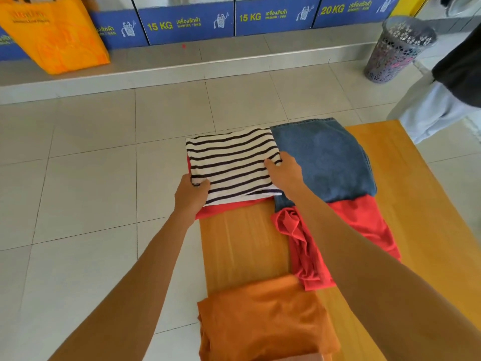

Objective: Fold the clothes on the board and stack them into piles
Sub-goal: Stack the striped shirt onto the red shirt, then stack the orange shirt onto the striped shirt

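— Hands first. What are they doing?

— Both are on the striped shirt, which is folded and lies on a red cloth at the far left corner of the wooden bench. The left hand pinches its near left corner, thumb on top. The right hand holds its right edge, fingers curled under.

— What else is on the bench?

— Folded blue jeans lie just beside the striped shirt, touching it. A crumpled red shirt lies nearer, partly under the jeans. A folded orange cloth sits at the near end.

— Any bins or bags?

— A grey basket stands on the floor far right. Something pink shows through its holes, but I cannot tell what. An orange bag stands on the ledge far left. I cannot see inside it.
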